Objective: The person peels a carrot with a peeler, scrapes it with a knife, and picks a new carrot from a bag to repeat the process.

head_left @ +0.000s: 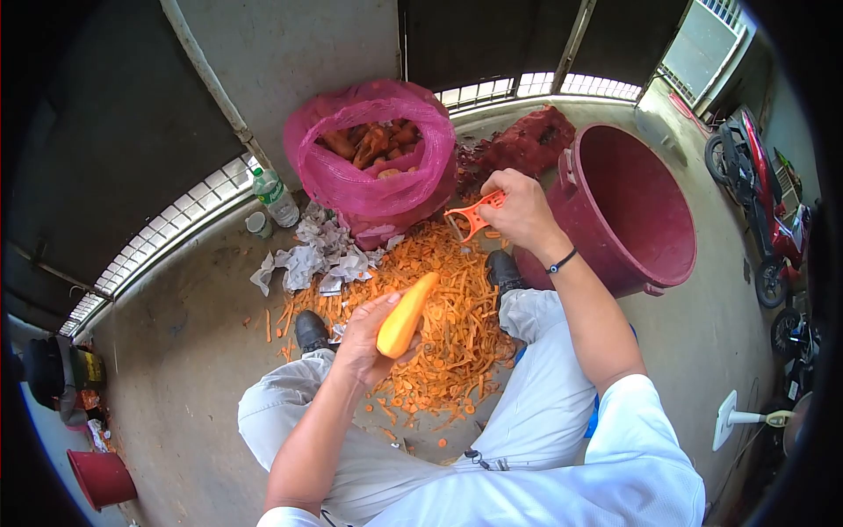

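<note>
My left hand is closed around a peeled carrot, whose smooth orange side faces up and whose narrow end points away to the upper right. In my right hand is an orange peeler, gripped by its handle, its blade end directed left and apart from the carrot. Below both hands a wide heap of carrot peelings covers the floor between my shoes. Beyond the heap stands a pink mesh sack, open at the top, with unpeeled carrots inside.
A large maroon tub stands on the right, beside a crumpled red sack. Crumpled paper, a plastic bottle and a cup are at the left. Motorcycles line the right side. A red bucket sits lower left.
</note>
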{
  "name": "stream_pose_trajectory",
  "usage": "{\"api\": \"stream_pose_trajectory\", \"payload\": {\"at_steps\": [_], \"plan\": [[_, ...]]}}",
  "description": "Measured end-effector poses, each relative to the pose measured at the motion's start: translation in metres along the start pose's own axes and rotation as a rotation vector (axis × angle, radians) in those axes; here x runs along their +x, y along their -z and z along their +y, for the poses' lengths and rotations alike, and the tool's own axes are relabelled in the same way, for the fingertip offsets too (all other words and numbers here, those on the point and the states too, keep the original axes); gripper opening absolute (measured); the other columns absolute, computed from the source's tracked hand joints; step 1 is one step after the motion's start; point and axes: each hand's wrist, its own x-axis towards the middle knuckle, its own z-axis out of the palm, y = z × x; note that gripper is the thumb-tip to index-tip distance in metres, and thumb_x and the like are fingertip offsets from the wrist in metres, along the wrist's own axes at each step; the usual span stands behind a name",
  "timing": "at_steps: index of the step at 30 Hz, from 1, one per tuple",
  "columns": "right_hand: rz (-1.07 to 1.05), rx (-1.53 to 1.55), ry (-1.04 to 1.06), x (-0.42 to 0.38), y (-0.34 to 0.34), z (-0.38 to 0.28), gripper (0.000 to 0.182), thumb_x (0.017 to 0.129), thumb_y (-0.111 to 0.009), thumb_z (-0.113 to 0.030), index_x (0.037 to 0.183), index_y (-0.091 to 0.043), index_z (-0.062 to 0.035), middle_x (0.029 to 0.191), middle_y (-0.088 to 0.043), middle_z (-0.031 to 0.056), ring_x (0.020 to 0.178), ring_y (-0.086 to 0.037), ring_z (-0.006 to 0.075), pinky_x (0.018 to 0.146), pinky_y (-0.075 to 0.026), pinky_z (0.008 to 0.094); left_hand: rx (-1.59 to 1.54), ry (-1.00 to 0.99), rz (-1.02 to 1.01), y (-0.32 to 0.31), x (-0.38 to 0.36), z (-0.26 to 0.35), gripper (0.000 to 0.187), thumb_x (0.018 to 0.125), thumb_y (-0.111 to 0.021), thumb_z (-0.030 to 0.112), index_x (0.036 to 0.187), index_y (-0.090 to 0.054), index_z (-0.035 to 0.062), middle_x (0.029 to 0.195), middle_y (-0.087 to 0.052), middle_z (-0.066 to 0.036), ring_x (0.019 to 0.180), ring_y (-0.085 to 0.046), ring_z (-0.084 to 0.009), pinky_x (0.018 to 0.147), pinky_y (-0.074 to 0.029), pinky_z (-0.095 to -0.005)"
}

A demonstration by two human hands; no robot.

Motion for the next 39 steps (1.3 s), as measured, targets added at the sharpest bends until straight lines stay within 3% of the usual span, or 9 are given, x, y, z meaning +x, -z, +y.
{"api": "stream_pose_trajectory", "payload": {"at_steps": [3, 6, 10, 13, 18, 22, 28, 33, 39], "plan": [[0.050, 0.106, 0.025, -0.007, -0.003, -0.017, 0.021, 0.073, -0.077, -0.012, 0.089, -0.070, 0.0006, 0.088, -0.068, 0.0152, 0.082, -0.069, 0.0290, 0.078, -0.056, 0.0370, -0.081, -0.016, 0.012, 0.011, 0.009, -0.002, 0.038, 0.105, -0.057, 0.039, 0.126, -0.061, 0.0073, 0.089, -0.067, -0.011, 0.066, -0.062, -0.0190, 0.047, -0.041, -0.0273], [-0.065, 0.482, -0.087, -0.016, -0.014, -0.030, 0.023, 0.076, -0.082, -0.013, 0.090, -0.070, 0.0007, 0.089, -0.069, 0.0083, 0.081, -0.069, 0.0149, 0.074, -0.055, 0.0298, -0.179, -0.013, 0.051, 0.019, 0.012, -0.005, 0.042, 0.106, -0.055, 0.042, 0.128, -0.058, 0.0065, 0.099, -0.066, -0.012, 0.071, -0.059, -0.0188, 0.049, -0.041, -0.0267], [-0.183, 0.481, 0.017, -0.024, -0.014, -0.050, 0.024, 0.075, -0.082, -0.011, 0.091, -0.070, 0.0008, 0.089, -0.069, 0.0088, 0.081, -0.070, 0.0152, 0.073, -0.055, 0.0304, -0.100, -0.050, 0.047, 0.021, 0.013, -0.008, 0.045, 0.106, -0.053, 0.047, 0.128, -0.059, 0.0077, 0.101, -0.066, -0.011, 0.071, -0.059, -0.0190, 0.049, -0.041, -0.0266], [-0.112, 0.457, 0.073, -0.025, -0.016, -0.056, 0.024, 0.075, -0.083, -0.011, 0.091, -0.070, 0.0010, 0.089, -0.069, 0.0085, 0.081, -0.070, 0.0155, 0.073, -0.055, 0.0305, -0.180, -0.021, 0.051, 0.020, 0.014, -0.010, 0.047, 0.105, -0.053, 0.050, 0.127, -0.059, 0.0089, 0.100, -0.065, -0.009, 0.071, -0.059, -0.0190, 0.050, -0.041, -0.0274], [0.056, 0.578, -0.114, -0.017, -0.016, -0.040, 0.018, 0.077, -0.081, -0.004, 0.090, -0.069, 0.0007, 0.090, -0.070, 0.0061, 0.080, -0.069, 0.0105, 0.073, -0.057, 0.0269, -0.280, -0.001, -0.014, 0.028, 0.014, -0.008, 0.042, 0.105, -0.055, 0.048, 0.124, -0.059, 0.0107, 0.098, -0.068, -0.010, 0.065, -0.062, -0.0220, 0.044, -0.041, -0.0286], [-0.013, 0.511, -0.081, -0.019, -0.012, -0.037, 0.020, 0.076, -0.081, -0.006, 0.090, -0.069, 0.0011, 0.089, -0.070, 0.0069, 0.079, -0.070, 0.0132, 0.072, -0.056, 0.0286, -0.269, 0.000, 0.015, 0.026, 0.016, -0.011, 0.041, 0.105, -0.054, 0.048, 0.122, -0.059, 0.0102, 0.097, -0.068, -0.010, 0.065, -0.063, -0.0221, 0.042, -0.041, -0.0272], [-0.130, 0.361, 0.206, -0.026, -0.011, -0.059, 0.019, 0.073, -0.077, -0.010, 0.087, -0.068, -0.0015, 0.086, -0.066, 0.0112, 0.079, -0.068, 0.0264, 0.073, -0.054, 0.0350, -0.120, -0.023, 0.149, 0.013, 0.013, -0.012, 0.036, 0.107, -0.051, 0.041, 0.122, -0.059, 0.0090, 0.099, -0.065, -0.010, 0.070, -0.062, -0.0205, 0.044, -0.041, -0.0266], [-0.176, 0.344, 0.273, -0.029, -0.010, -0.064, 0.019, 0.074, -0.077, -0.011, 0.088, -0.067, -0.0020, 0.086, -0.064, 0.0109, 0.077, -0.067, 0.0284, 0.071, -0.054, 0.0366, -0.113, -0.002, 0.067, 0.017, 0.014, -0.016, 0.031, 0.107, -0.049, 0.037, 0.117, -0.059, 0.0089, 0.099, -0.065, -0.010, 0.070, -0.061, -0.0199, 0.045, -0.042, -0.0274], [-0.166, 0.258, 0.342, -0.032, -0.012, -0.066, 0.022, 0.073, -0.080, -0.007, 0.089, -0.066, -0.0019, 0.088, -0.064, 0.0107, 0.080, -0.066, 0.0276, 0.071, -0.053, 0.0357, -0.065, -0.013, 0.140, 0.004, 0.010, -0.018, 0.028, 0.107, -0.050, 0.034, 0.118, -0.058, 0.0099, 0.096, -0.064, -0.008, 0.071, -0.063, -0.0194, 0.045, -0.042, -0.0278]]}}
